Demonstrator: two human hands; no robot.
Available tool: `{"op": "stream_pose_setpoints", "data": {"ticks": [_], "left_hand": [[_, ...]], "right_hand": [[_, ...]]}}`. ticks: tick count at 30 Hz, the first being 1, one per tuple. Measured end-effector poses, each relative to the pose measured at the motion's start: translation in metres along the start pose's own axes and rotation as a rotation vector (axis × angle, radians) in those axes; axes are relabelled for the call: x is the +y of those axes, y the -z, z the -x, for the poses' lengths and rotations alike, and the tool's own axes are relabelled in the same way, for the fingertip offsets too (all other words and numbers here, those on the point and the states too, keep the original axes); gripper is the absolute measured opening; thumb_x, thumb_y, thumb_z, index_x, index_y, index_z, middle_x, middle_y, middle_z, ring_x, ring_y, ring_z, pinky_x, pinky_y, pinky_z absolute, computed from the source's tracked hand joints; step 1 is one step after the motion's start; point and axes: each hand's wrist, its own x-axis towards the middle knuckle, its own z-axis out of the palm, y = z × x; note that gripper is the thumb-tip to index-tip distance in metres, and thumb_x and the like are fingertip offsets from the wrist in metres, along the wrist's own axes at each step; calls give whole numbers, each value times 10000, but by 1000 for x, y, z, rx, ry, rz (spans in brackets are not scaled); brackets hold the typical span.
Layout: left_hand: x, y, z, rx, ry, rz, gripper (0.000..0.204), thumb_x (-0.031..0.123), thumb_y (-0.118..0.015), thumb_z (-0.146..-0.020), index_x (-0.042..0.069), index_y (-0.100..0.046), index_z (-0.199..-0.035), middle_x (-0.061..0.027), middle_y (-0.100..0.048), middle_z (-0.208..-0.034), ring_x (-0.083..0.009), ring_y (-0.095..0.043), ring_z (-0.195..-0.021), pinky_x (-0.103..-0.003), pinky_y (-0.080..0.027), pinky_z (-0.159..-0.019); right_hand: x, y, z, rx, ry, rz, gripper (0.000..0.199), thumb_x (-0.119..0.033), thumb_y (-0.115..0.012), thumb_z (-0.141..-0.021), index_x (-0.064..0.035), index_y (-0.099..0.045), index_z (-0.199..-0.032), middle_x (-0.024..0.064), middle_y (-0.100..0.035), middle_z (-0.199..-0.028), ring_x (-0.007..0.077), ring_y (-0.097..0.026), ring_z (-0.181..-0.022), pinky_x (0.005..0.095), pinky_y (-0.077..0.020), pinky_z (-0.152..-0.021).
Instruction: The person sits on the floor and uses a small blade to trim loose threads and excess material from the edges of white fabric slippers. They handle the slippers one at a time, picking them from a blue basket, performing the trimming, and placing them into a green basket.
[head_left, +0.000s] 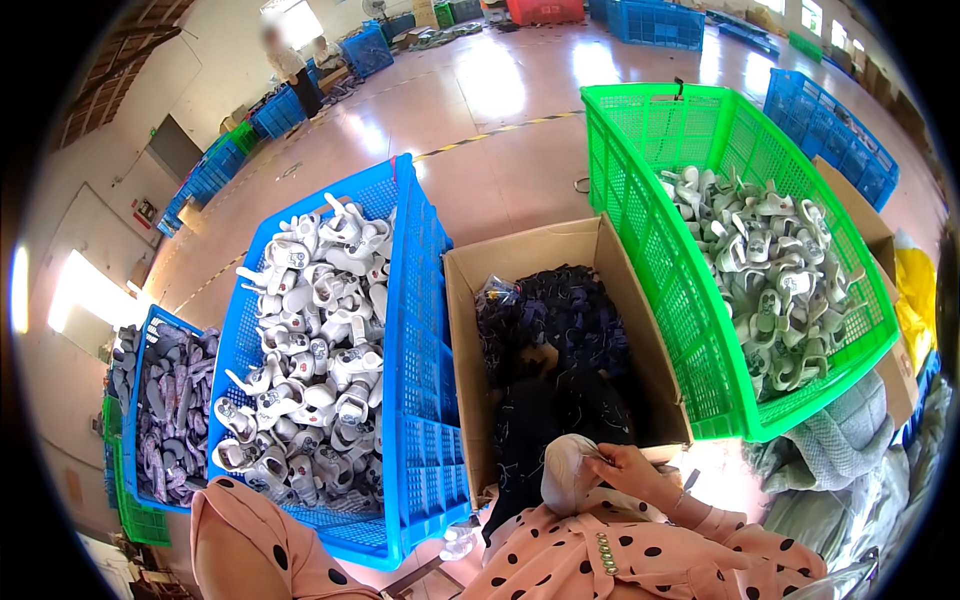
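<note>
So the right hand (627, 476) is closed on a white piece (566, 474), fingers and thumb pinching its right side, right by the near end of the open box (531, 244). It's roundish and kinda soft-looking, but I can't tell exactly what it is. The left hand isn't showing, so no clue what it's doing. Inside the box there's a heap of dark pieces (565, 325) with loose pale threads on them, plus a clear bag (499, 292) near the box's far left corner. Just left of the box is a blue crate (425, 300) piled with white shoes (312, 345), and beyond that on the same side, a bunch of purple-grey shoes (175, 410). Right of the box sits a green crate (655, 270) loaded with pale grey shoes (765, 270). Some grey fabric (835, 440) is bunched up to the box's near right, and way past the box, off to the left, a person (290, 65) is standing.
</note>
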Motion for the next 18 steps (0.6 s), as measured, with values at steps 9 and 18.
{"op": "stream_pose_setpoints", "data": {"ticks": [9, 18], "left_hand": [[23, 22, -7, 265, -277, 15, 321, 299, -547, -818, 39, -673, -960, -108, -638, -920, -289, -520, -858, -418, -398, -838], [49, 21, 27, 629, -539, -75, 323, 308, -548, -804, 46, -688, -930, -102, -643, -883, -295, -515, -837, -427, -396, -823]], "right_hand": [[-14, 19, 10, 31, -58, -53, 302, -254, -635, -937, 33, -611, -844, 27, -585, -649, 43, -494, -625, 252, -430, -541], [3, 3, 16, 159, -68, -243, 122, -142, -612, -932, -28, -603, -889, -73, -462, -642, 2, -385, -534, 188, -294, -461]]}}
